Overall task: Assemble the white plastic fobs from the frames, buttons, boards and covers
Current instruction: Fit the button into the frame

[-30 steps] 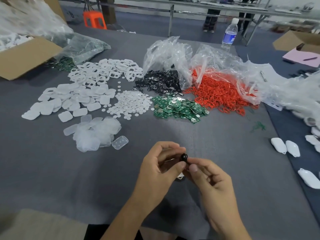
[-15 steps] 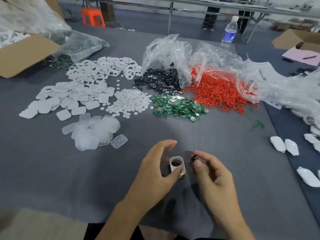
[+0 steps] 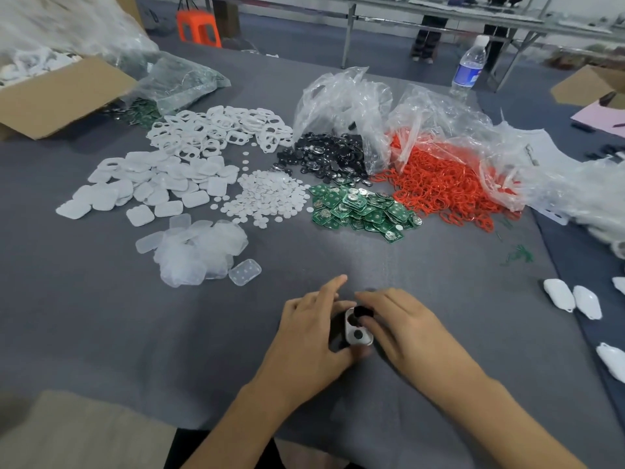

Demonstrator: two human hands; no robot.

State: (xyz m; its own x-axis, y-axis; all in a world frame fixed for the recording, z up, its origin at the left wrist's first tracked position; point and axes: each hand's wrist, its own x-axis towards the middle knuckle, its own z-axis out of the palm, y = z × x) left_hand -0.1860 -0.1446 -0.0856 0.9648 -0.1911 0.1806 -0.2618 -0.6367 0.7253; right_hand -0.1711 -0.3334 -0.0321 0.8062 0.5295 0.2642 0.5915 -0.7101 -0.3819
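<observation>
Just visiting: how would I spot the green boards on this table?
On the grey table, find the two crumpled clear bags near its middle. In front of them, between the white discs and the red rings, lie the green boards. Their neighbours are white, black or red; they alone are green flecked with silver.

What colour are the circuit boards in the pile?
The circuit boards are green; the head view shows it best.
</observation>
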